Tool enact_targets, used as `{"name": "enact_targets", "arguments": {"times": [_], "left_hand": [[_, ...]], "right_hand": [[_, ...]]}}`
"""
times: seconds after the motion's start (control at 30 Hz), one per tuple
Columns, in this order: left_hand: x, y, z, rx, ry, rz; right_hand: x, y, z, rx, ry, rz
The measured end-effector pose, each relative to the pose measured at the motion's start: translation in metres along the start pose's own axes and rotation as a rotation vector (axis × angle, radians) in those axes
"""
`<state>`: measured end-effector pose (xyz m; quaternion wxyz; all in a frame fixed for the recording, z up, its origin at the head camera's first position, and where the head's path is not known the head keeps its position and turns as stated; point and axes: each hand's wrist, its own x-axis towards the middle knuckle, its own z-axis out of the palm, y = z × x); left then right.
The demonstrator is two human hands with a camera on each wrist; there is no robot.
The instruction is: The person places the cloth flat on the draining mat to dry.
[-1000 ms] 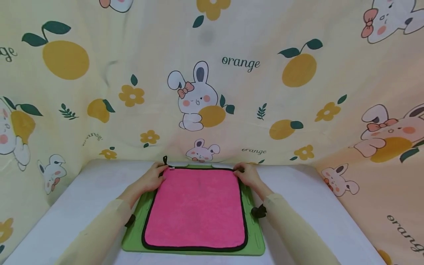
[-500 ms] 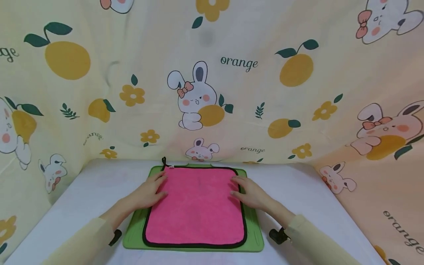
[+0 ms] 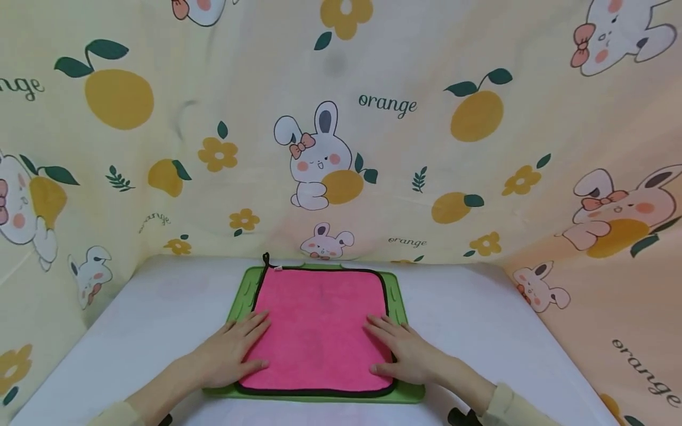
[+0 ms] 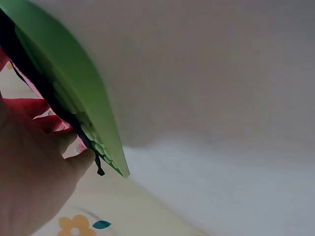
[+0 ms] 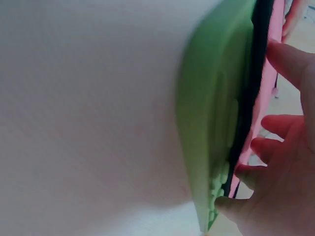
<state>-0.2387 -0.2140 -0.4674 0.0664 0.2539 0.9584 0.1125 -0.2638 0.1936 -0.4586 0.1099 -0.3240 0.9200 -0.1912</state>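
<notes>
A pink cloth with black edging lies flat on a green board. At its far left corner stick out a small black loop and a white tag. My left hand lies with spread fingers over the cloth's left edge, near the front. Over the opposite edge my right hand lies the same way, its fingers extended onto the pink. In the left wrist view, the left hand is beside the black edging; in the right wrist view the right hand's fingers reach over the cloth.
The board rests on a white tabletop, which stretches out to both sides. Behind and around it hangs a cream curtain printed with rabbits, oranges and flowers.
Both hands have let go of the cloth's far corners and slid toward the front along its side edges, fingers now spread flat. The cloth and board have stayed in place.
</notes>
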Motion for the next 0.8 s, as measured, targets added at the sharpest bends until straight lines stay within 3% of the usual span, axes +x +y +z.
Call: {"name": "enact_targets", "arguments": {"times": [0.4,0.63,0.8], "left_hand": [[-0.011,0.005,0.001,-0.073,-0.039,-0.020],[-0.011,0.001,0.004,-0.051,-0.006,-0.001],[-0.012,-0.003,0.004,-0.035,0.039,0.023]], "right_hand": [[-0.005,0.002,0.006,0.035,-0.067,-0.005],[-0.008,0.006,0.010,0.038,-0.037,-0.023],[-0.013,0.009,0.007,0.065,0.036,-0.014]]}}
